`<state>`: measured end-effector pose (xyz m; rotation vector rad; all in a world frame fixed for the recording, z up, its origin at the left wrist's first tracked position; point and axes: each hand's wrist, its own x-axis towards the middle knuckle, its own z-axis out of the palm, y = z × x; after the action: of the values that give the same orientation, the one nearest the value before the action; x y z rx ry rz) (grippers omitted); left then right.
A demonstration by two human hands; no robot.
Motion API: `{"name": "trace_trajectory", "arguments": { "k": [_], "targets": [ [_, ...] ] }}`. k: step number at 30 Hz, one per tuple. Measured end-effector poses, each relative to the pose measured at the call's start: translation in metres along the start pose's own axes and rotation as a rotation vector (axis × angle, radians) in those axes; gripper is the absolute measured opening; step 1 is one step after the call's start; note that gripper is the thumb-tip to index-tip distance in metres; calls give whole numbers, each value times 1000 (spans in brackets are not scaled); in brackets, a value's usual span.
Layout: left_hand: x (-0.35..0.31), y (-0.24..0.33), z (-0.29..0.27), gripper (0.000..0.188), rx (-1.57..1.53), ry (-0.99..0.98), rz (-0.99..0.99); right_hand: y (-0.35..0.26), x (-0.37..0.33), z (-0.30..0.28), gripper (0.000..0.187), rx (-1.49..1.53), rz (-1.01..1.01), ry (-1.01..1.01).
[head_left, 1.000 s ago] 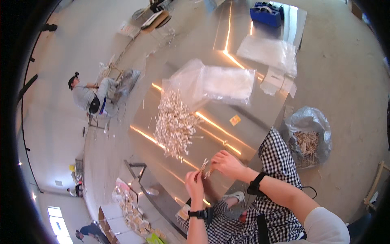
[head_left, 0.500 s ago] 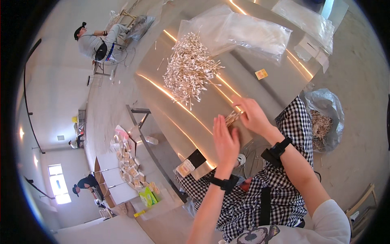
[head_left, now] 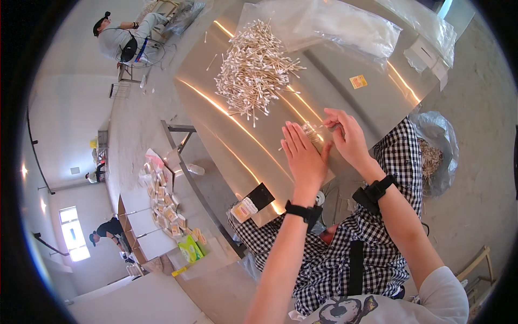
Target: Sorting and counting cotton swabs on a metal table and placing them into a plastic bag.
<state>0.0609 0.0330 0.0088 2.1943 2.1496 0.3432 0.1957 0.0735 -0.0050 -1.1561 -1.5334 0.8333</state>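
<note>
On the shiny metal table (head_left: 226,162) lies a large loose heap of cotton swabs (head_left: 253,70) with white tips and wooden sticks. My left hand (head_left: 306,156) rests flat near the table's front edge, fingers stretched out. A small group of cotton swabs (head_left: 311,131) lies beside its fingertips, between my two hands, partly hidden by the left one. My right hand (head_left: 348,136) is just to the right, its thumb and fingers closed in a pinch at a cotton swab. Both wrists carry black straps with a small device.
Clear plastic bags (head_left: 356,32) lie at the table's far side, near a small yellow-orange card (head_left: 358,81). A black box with a labelled pack (head_left: 244,209) sits at the near left corner. At right stands a bag of swabs (head_left: 431,162). Packs (head_left: 164,200) cover a side table.
My left hand has flattened and turned palm down beside the small group of swabs. My right hand has drawn slightly away to the right, fingers pinched. The whole view has shifted a little.
</note>
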Motion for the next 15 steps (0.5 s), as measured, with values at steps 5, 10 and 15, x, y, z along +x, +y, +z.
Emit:
{"name": "trace_trajectory", "arguments": {
  "k": [5,10,15],
  "targets": [
    [-38,16,-4,93,-16,-60,21,-4,1,1,45,-90,-41,40],
    [-42,12,-6,93,-35,-70,28,-6,2,0,43,-96,-65,-14],
    [-44,13,-6,93,-46,-79,32,-12,3,-4,42,-250,-235,-137]
  ]
}}
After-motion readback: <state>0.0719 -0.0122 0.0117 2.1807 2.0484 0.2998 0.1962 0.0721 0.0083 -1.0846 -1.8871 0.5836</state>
